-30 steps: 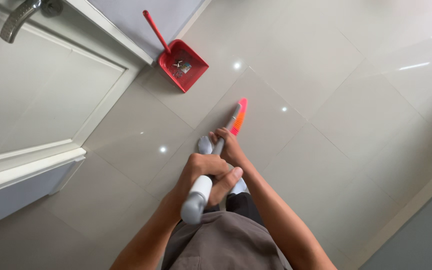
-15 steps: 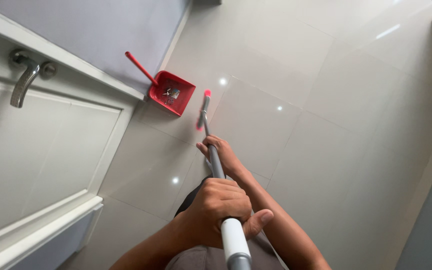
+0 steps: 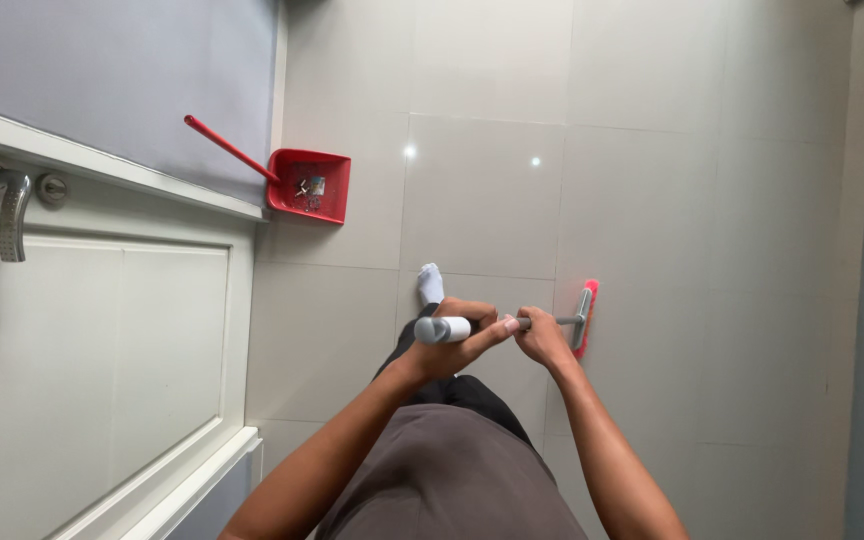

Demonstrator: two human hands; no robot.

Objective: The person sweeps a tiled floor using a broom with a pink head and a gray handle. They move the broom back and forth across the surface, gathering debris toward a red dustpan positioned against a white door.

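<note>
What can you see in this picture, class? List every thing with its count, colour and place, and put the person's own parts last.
Broom: one, grey handle with a pink-red head, head on the floor to the right of the hands.
Dustpan: one, red with a long red handle, on the floor against the wall, upper left.
Debris: a few small bits, pale and mixed, inside the dustpan.
Door: one, white, panelled, left side.
Door handle: one, silver lever, far left.
Floor: pale glossy tiles, across the view.
Wall: grey, upper left.
Sock: one, white, on the foot above the hands.
Left hand: grip shut around the broom's handle end.
Right hand: grip shut on the handle nearer the head.
</note>
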